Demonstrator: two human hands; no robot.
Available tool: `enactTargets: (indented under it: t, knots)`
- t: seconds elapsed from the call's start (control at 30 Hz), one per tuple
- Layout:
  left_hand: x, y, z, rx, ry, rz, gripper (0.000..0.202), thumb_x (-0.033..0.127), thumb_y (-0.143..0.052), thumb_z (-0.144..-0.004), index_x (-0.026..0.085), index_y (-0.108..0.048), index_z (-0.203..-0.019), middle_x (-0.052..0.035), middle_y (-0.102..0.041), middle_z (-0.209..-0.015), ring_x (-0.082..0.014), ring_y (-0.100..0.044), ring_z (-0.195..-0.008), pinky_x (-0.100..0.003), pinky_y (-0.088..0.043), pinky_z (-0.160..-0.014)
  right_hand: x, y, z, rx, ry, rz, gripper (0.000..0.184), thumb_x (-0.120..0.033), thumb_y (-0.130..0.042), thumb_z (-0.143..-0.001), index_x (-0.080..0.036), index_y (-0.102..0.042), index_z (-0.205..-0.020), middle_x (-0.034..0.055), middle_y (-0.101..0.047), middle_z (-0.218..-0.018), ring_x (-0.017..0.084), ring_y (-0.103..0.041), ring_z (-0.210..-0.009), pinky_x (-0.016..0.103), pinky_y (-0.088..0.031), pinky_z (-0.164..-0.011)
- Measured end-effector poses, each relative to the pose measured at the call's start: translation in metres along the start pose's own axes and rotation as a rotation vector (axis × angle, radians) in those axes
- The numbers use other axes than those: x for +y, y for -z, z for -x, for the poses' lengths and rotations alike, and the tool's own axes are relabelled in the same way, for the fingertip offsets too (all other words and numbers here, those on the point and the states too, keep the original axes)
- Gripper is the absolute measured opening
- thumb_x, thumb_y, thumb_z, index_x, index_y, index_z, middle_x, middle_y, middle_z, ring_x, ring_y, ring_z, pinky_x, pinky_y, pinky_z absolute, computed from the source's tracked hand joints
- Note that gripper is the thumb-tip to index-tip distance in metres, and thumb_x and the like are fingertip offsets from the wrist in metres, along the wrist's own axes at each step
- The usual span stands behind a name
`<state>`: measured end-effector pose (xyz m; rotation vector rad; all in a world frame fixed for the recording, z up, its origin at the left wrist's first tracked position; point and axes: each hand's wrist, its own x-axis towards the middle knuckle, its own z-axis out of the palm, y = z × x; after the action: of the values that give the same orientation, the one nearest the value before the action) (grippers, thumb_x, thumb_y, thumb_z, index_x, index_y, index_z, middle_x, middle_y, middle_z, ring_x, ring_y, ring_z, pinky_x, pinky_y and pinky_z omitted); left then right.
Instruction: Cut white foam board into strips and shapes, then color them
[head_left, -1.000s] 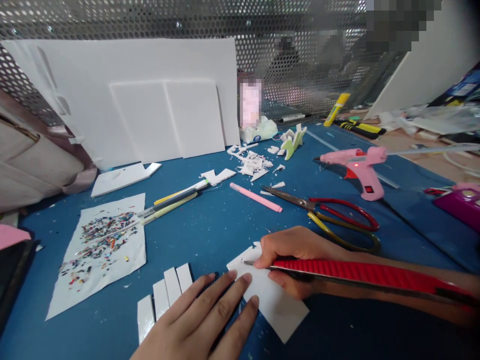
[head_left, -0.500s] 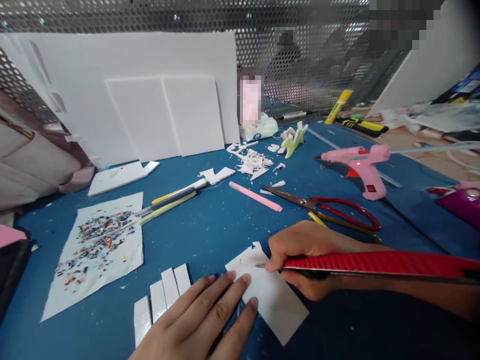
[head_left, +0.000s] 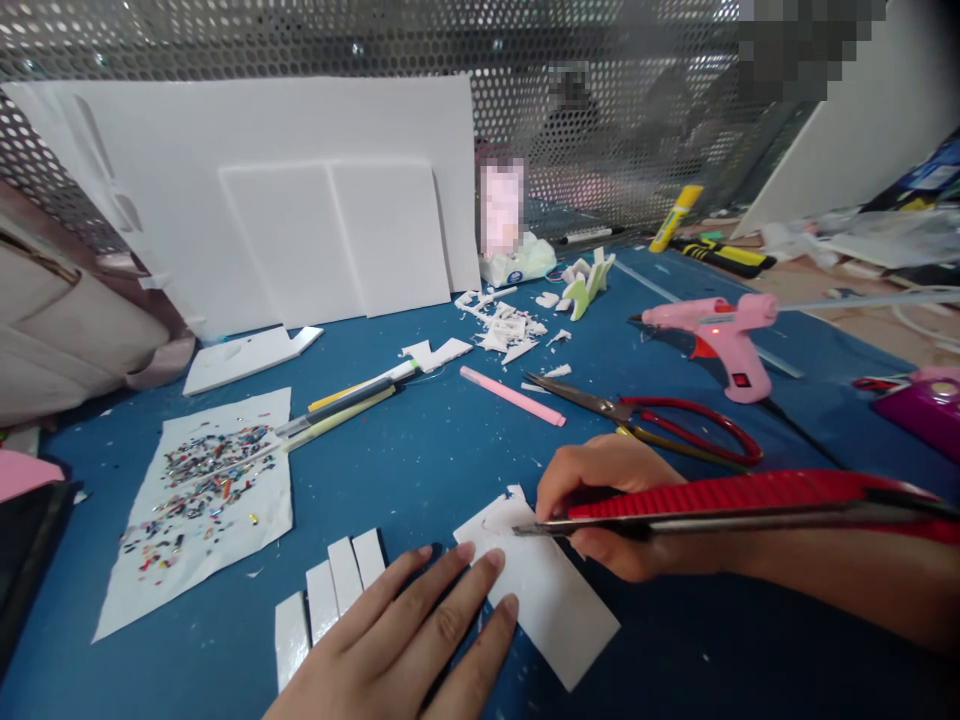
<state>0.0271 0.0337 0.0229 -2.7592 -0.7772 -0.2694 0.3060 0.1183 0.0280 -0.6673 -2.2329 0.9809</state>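
A small white foam board piece (head_left: pixel 559 610) lies on the blue tabletop, with a faint curved line near its far end. My left hand (head_left: pixel 420 640) is flat with its fingers spread, the fingertips resting at the piece's left edge. Several narrow white strips (head_left: pixel 341 575) lie beside and partly under that hand. My right hand (head_left: pixel 611 500) grips a red utility knife (head_left: pixel 720 505). Its blade tip is over the far part of the foam piece, close to the drawn line; whether it touches the surface I cannot tell.
Scissors with red handles (head_left: pixel 660 415) and a pink glue gun (head_left: pixel 720 330) lie to the right. A pink pen (head_left: pixel 514 395) and white scraps (head_left: pixel 510 325) are farther back. At left, a paper sheet (head_left: pixel 262 510) carries small colourful bits. White boards (head_left: pixel 315 130) lean on the perforated metal panel.
The right hand has tilted the utility knife, so more of its blade and metal side shows. My left hand stays spread at the foam piece. The view has shifted slightly.
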Motion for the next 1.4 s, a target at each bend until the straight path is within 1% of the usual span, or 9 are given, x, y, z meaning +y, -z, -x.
enactTargets:
  t: [0.2,0.33,0.43,0.67,0.87,1.03,1.13,1.27,1.4]
  knots:
    - [0.0,0.0,0.001,-0.035,0.0,-0.003,0.044,0.037,-0.029,-0.108,0.026,-0.045,-0.147,-0.0009,-0.041,-0.157,-0.0205,-0.038,-0.144,-0.04,-0.006,-0.127,-0.002,-0.004,0.002,0.067,0.089,0.018,0.017,-0.036,-0.061,-0.09,-0.02,-0.063,-0.086,-0.0038,-0.061,-0.066,0.007,-0.055,-0.054,0.018,-0.038,-0.051]
    - [-0.004,-0.001,0.003,-0.008,-0.051,-0.003,0.044,0.042,-0.038,-0.105,0.025,-0.049,-0.144,-0.0061,-0.043,-0.155,-0.025,-0.041,-0.142,-0.042,-0.03,-0.121,-0.003,-0.006,0.003,0.077,0.108,0.032,0.013,-0.032,-0.062,-0.089,-0.019,-0.062,-0.086,-0.0043,-0.061,-0.067,0.006,-0.055,-0.055,0.017,-0.038,-0.053]
    - [-0.004,0.0,0.004,0.02,-0.036,0.049,0.035,0.039,-0.044,-0.103,0.021,-0.06,-0.129,-0.0138,-0.043,-0.153,-0.029,-0.036,-0.145,-0.043,-0.043,-0.112,0.0,-0.006,0.002,0.011,0.146,0.048,0.018,-0.036,-0.066,-0.09,-0.019,-0.063,-0.095,-0.0028,-0.063,-0.07,0.008,-0.057,-0.058,0.018,-0.039,-0.054]
    - [0.005,-0.003,0.004,-0.03,0.15,0.097,0.029,0.032,-0.042,-0.1,0.027,-0.059,-0.123,-0.0141,-0.04,-0.154,-0.0326,-0.02,-0.152,-0.057,-0.041,-0.111,0.007,-0.007,-0.002,-0.085,0.195,0.019,0.032,-0.048,-0.065,-0.091,-0.018,-0.065,-0.103,0.0,-0.064,-0.075,0.012,-0.058,-0.065,0.022,-0.041,-0.06]
    - [-0.002,-0.004,0.005,-0.008,0.092,0.074,0.031,0.033,-0.048,-0.098,0.03,-0.059,-0.126,-0.0156,-0.041,-0.152,-0.0341,-0.032,-0.147,-0.057,-0.05,-0.102,0.013,-0.009,0.001,-0.076,0.148,-0.084,0.03,-0.046,-0.07,-0.088,-0.02,-0.065,-0.102,-0.001,-0.064,-0.074,0.011,-0.058,-0.064,0.021,-0.041,-0.059]
    - [-0.002,-0.005,0.008,0.025,0.106,0.019,0.035,0.039,-0.037,-0.104,0.042,-0.057,-0.133,-0.002,-0.048,-0.149,-0.0274,-0.045,-0.138,-0.051,-0.047,-0.108,0.013,-0.008,0.002,-0.073,0.117,-0.107,0.029,-0.043,-0.074,-0.086,-0.019,-0.067,-0.102,-0.0005,-0.066,-0.078,0.011,-0.059,-0.067,0.021,-0.04,-0.061]
    - [0.0,-0.009,0.008,0.121,0.082,0.005,0.038,0.043,-0.045,-0.102,0.045,-0.05,-0.14,0.0049,-0.055,-0.143,-0.0249,-0.052,-0.13,-0.05,-0.04,-0.114,0.004,-0.004,0.001,-0.011,0.055,-0.138,0.025,-0.042,-0.069,-0.089,-0.018,-0.068,-0.096,-0.0005,-0.066,-0.076,0.009,-0.057,-0.063,0.02,-0.039,-0.057]
    - [0.001,-0.013,0.004,0.2,0.083,0.038,0.039,0.046,-0.056,-0.098,0.044,-0.055,-0.137,0.0064,-0.058,-0.14,-0.023,-0.057,-0.123,-0.046,-0.039,-0.115,-0.007,0.002,0.001,0.044,-0.002,-0.125,0.025,-0.041,-0.062,-0.094,-0.017,-0.068,-0.093,0.0018,-0.067,-0.08,0.01,-0.059,-0.066,0.02,-0.04,-0.058]
    - [0.003,-0.01,0.003,0.169,0.095,0.09,0.036,0.035,-0.054,-0.1,0.043,-0.056,-0.136,0.0045,-0.058,-0.141,-0.0242,-0.057,-0.123,-0.048,-0.048,-0.108,-0.008,0.005,0.002,0.05,-0.003,-0.127,0.029,-0.045,-0.059,-0.096,-0.018,-0.068,-0.094,0.0015,-0.065,-0.079,0.01,-0.059,-0.066,0.022,-0.042,-0.061]
